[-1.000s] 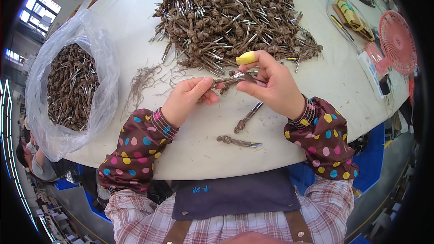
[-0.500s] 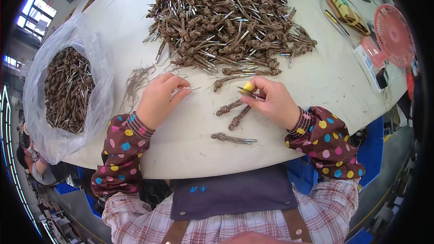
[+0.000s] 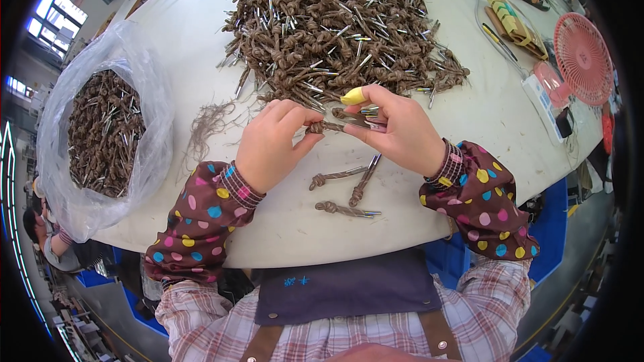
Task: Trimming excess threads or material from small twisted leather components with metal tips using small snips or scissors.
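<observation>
My left hand [image 3: 278, 135] pinches the knotted end of a short brown cord [image 3: 329, 127] between thumb and fingers. The cord's other end points at my right hand [image 3: 401, 127], which is closed on a small dark tool [image 3: 354, 119] that looks like thread snips, mostly hidden by the fingers. A yellow finger cot [image 3: 353, 96] covers one right fingertip. Nearer me lie three more knotted cords: one slanting [image 3: 337, 177], one almost upright [image 3: 364, 182] and one flat with metal tips [image 3: 345, 210]. Beyond both hands rises a large pile of such cords [image 3: 335, 33].
At left stands a clear plastic bag [image 3: 157, 127] full of similar cords. Loose thread scraps [image 3: 208, 124] lie beside my left hand. To the right are a pink fan [image 3: 582, 59], a white power strip [image 3: 542, 106], a yellow-wrapped bundle [image 3: 515, 23] and a pen [image 3: 498, 40].
My left hand has moved right and taken hold of a knotted cord. My right hand has shifted slightly up towards it. Two cords on the table lie at different angles.
</observation>
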The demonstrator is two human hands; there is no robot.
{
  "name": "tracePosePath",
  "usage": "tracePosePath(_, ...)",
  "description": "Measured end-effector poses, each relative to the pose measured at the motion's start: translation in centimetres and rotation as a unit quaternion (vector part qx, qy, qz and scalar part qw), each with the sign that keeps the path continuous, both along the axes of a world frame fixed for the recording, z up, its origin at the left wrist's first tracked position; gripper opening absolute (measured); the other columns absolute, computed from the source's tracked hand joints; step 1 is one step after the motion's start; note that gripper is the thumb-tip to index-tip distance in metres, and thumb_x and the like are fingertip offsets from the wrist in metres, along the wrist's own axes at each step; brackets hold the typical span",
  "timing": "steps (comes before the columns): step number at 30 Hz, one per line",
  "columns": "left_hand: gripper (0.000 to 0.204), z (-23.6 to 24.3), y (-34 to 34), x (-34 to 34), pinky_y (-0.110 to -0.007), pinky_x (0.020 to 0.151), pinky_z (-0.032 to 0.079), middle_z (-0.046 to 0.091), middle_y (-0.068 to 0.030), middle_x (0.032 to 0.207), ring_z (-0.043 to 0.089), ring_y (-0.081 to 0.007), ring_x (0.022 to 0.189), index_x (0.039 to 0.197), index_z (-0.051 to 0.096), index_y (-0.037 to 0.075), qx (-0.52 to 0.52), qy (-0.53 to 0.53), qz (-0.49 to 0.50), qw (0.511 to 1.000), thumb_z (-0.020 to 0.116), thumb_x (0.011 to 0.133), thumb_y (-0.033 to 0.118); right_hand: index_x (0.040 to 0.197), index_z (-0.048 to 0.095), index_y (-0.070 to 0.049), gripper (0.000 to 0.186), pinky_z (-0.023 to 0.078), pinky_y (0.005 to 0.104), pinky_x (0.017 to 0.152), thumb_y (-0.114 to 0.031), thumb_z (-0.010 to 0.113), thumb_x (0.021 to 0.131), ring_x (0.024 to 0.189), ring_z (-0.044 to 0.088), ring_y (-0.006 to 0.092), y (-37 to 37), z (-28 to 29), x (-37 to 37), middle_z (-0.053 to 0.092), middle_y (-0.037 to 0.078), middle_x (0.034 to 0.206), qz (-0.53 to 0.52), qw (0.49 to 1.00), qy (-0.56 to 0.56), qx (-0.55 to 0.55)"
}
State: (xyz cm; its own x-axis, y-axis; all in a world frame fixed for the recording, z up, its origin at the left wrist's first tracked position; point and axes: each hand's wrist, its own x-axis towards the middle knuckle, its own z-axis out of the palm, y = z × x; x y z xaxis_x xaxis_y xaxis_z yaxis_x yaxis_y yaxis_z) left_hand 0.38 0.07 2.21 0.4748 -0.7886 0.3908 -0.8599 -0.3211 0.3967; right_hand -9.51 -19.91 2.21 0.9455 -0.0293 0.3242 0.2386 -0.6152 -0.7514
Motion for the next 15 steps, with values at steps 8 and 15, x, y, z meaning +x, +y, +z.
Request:
tracePosePath(8,0.026,-0.2,-0.4,-0.8,-0.033,0.065,0.050,0.063,-0.0058,0.084,0.061,-0.0248,0.077,0.088,0.062,0.004,-0.108,-0.056,-0.001,0.993,0.077,0.068,0.005,0.100,0.059,-0.001,0.029,0.050,0.0254,0.067,-0.015,0.072,0.078,0.076,0.063,0.0135,2.1,-1.4,1.6,0.067,0.009,0.086,-0.013,0.973,0.070,0.218)
tracePosePath(15,0.026,-0.5,0.1,-0.5,-0.032,0.065,0.051,0.065,-0.0073,0.083,0.063,-0.0244,0.077,0.090,0.064,0.004,-0.069,-0.051,0.008,0.996,0.078,0.068,0.007,0.097,0.059,-0.001,0.020,0.046,0.0190,0.065,-0.003,0.069,0.080,0.071,0.058,0.0055,2.0,-0.7,1.0,0.066,0.004,0.086,-0.062,0.991,0.023,0.117)
